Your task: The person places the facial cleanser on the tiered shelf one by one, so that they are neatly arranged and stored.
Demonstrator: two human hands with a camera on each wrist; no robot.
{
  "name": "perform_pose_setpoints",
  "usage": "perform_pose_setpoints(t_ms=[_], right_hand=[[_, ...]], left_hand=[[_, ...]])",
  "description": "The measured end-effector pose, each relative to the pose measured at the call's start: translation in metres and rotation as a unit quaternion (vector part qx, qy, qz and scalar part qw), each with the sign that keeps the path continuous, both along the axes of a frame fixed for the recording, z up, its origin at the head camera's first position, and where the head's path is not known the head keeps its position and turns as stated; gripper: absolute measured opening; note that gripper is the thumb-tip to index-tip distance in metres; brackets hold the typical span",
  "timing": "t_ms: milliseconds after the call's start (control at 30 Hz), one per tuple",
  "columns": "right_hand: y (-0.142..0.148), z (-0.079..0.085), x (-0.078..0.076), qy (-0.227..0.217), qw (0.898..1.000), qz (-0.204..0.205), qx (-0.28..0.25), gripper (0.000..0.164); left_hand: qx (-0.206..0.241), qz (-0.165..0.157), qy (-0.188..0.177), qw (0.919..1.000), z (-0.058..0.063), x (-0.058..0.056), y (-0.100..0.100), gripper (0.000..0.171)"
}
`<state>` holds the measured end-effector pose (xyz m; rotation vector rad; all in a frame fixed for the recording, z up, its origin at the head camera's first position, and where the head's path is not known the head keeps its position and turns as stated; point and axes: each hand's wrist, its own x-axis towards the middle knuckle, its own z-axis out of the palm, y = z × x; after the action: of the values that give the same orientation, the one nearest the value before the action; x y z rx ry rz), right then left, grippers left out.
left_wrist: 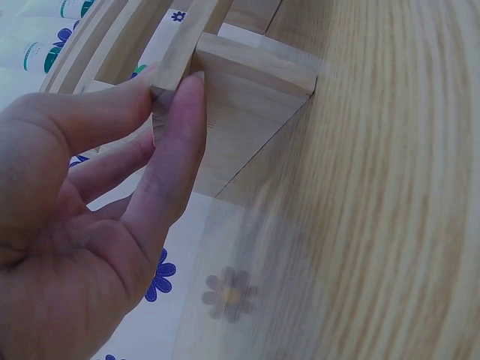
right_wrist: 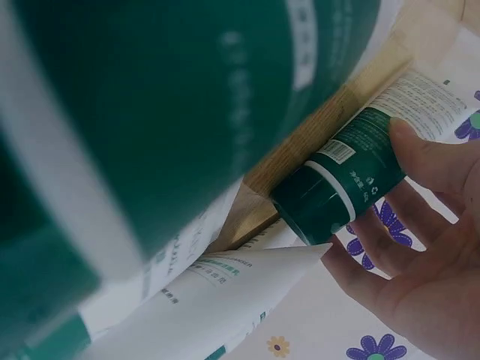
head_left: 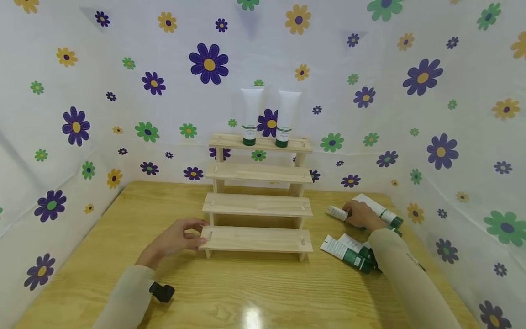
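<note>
My left hand pinches the left end of the lowest step of a wooden tiered display stand. In the left wrist view, its thumb and fingers close on the edge of that board. At the right, my right hand grips a small green-and-white squeeze tube. The right wrist view shows the thumb lying over this tube, with fingers beneath. Farther right lies a larger white tube, and nearer me another green-and-white tube overlaps others. My right sleeve partly hides the pile.
Two white tubes with green caps, one on the left and one on the right, stand on the top step. Flower-printed white sheeting encloses the wooden table at the back and sides.
</note>
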<state>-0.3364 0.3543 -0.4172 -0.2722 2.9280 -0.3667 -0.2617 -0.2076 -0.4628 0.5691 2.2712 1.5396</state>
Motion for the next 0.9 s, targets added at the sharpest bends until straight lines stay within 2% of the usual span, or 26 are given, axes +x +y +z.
perform_pose_setpoints(t_ms=[167, 333, 400, 467, 733, 900], right_hand=[[0.003, 0.001, 0.005, 0.043, 0.998, 0.009, -0.035, 0.032], [0.004, 0.014, 0.010, 0.075, 0.994, 0.010, -0.083, 0.032], [0.004, 0.019, 0.011, 0.085, 0.992, 0.008, -0.091, 0.033], [0.001, 0.023, 0.012, 0.094, 0.991, 0.014, -0.095, 0.033], [-0.008, 0.039, 0.016, 0.104, 0.985, 0.024, -0.136, 0.036], [-0.017, 0.051, 0.016, 0.100, 0.981, 0.025, -0.163, 0.038]], left_hand=[[0.013, -0.008, 0.000, 0.9999, -0.003, 0.002, -0.001, 0.062], [0.011, -0.015, -0.001, 0.9998, -0.002, 0.000, -0.001, 0.062], [0.009, -0.014, -0.005, 0.9998, 0.000, -0.004, 0.000, 0.063], [0.012, -0.013, -0.006, 0.9998, -0.002, -0.002, -0.001, 0.063], [0.009, -0.017, 0.004, 0.9998, 0.002, -0.005, 0.000, 0.063], [0.007, -0.011, 0.004, 0.9999, 0.001, -0.001, -0.002, 0.063]])
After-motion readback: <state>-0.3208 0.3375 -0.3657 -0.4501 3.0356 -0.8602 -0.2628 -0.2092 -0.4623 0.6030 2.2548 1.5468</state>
